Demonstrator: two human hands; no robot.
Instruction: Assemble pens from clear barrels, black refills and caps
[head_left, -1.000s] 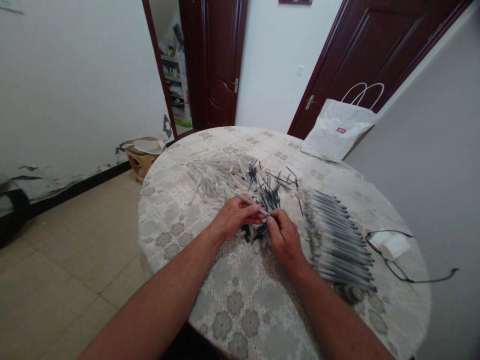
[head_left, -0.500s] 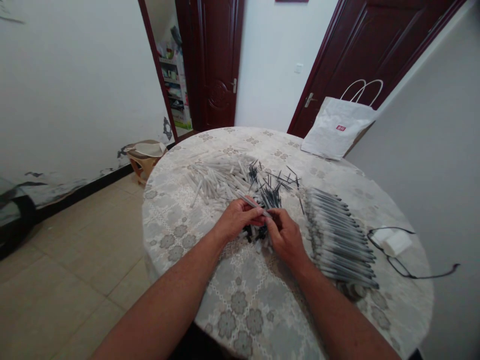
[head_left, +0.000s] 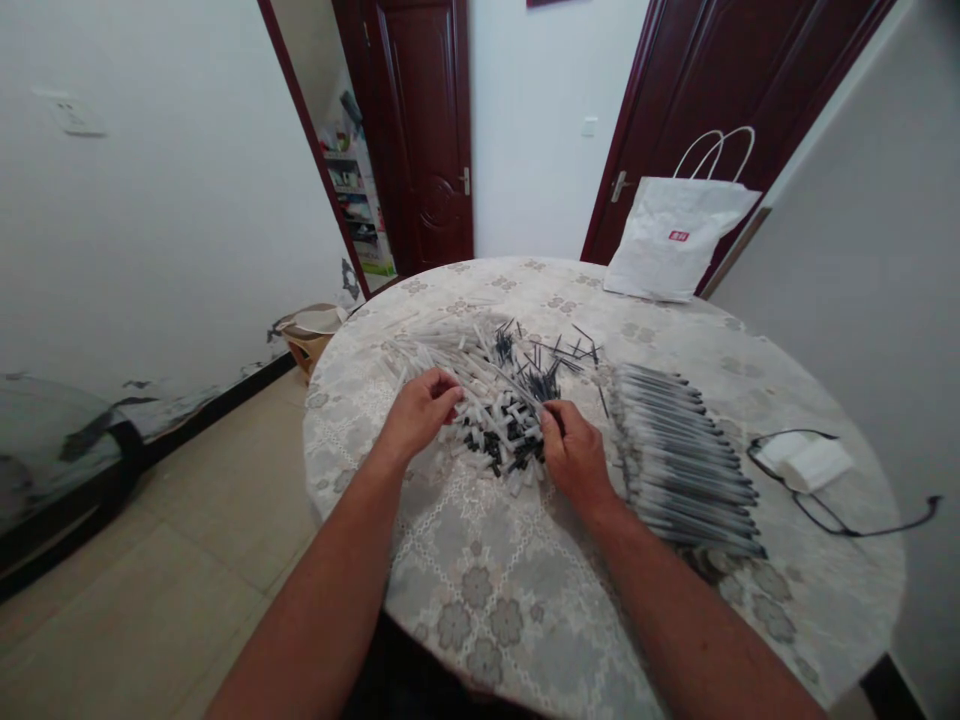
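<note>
My left hand (head_left: 416,412) rests on the near edge of a heap of white pen barrels (head_left: 442,352), its fingers curled on one barrel. My right hand (head_left: 574,458) is pinched on the near end of a thin white pen (head_left: 504,387) that slants up and left over a heap of small black and white pen parts (head_left: 501,445). Loose dark refills (head_left: 551,365) lie scattered just beyond. A neat row of finished pens (head_left: 679,460) lies directly right of my right hand. Everything sits on a round table with a flowered cloth (head_left: 495,590).
A white paper bag (head_left: 675,245) stands at the table's far edge against a dark door. Black glasses (head_left: 840,510) and a folded white tissue (head_left: 814,462) lie at the right. A low stool (head_left: 311,335) stands on the tiled floor to the left.
My left hand has let go of the pen and moved left onto the white barrels. My right hand keeps the pen. The camera has shifted, so the table sits further right.
</note>
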